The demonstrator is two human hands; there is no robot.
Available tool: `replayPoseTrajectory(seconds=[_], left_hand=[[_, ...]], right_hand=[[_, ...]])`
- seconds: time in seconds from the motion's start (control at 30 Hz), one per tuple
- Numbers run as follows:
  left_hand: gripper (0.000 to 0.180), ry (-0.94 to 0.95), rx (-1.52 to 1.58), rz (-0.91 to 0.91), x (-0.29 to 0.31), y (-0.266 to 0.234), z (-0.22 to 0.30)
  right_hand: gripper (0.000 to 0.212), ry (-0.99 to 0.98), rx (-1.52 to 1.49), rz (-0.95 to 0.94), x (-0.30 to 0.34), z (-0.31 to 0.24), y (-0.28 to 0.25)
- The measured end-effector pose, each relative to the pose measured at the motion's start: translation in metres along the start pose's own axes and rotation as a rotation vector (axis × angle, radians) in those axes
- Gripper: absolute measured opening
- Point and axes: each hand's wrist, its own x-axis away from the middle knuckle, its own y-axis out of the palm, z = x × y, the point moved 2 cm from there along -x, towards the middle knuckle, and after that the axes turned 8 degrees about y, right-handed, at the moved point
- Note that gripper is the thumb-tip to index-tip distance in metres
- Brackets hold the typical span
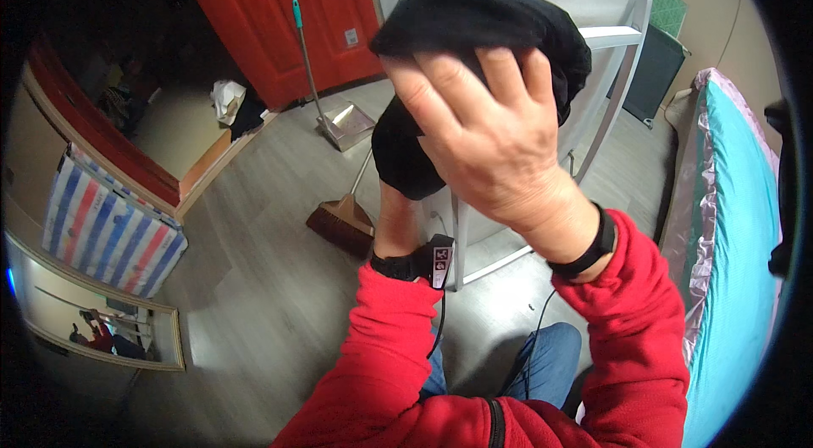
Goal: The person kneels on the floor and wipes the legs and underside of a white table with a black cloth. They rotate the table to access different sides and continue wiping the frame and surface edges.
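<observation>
"Two red sleeves (pixel 637 312) are raised before the body; where is the black cloth (pixel 483 16)?"

"It is held aloft beyond them, bunched, in front of the white frame (pixel 611 39)."

"How is it gripped?"

"By the right hand (pixel 504 135), fingers (pixel 449 80) are laid against the cloth, but the thumb is hidden, so the firmness of the grasp cannot be made out. Of the left arm, the sleeve and wrist (pixel 396 219) are seen; the left hand is covered by the cloth, and its grip cannot be judged."

"How is it best handled?"

"Probably an edge should be found by feel and pinched lightly, with the folds eased apart from there rather than tugged. If the covered fingers are spread, the weight may be supported more evenly."

"And what should be watched?"

"The cord (pixel 443 312) below the left wrist should be kept clear of the folds, and the cloth should be held high enough for the broom (pixel 345 215) not to be brushed."
</observation>
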Motion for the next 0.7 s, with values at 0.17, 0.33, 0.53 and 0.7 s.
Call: replayPoseTrajectory(seconds=[0.17,0.33,0.53,0.7], left_hand=[[0.061,-0.083,0.260,-0.013,0.008,-0.004,0.004],[0.068,-0.101,0.224,0.063,0.013,-0.004,0.021],[0.092,-0.130,-0.053,0.202,-0.004,0.007,0.025],[0.090,-0.101,-0.202,0.076,-0.005,0.004,0.031]], right_hand=[[0.035,0.053,0.209,0.090,0.015,-0.021,0.016],[0.025,0.058,0.196,-0.078,0.036,-0.027,0.025],[0.027,-0.035,0.132,-0.307,0.096,-0.044,0.029],[0.020,0.038,-0.025,-0.356,0.132,-0.041,0.037]])
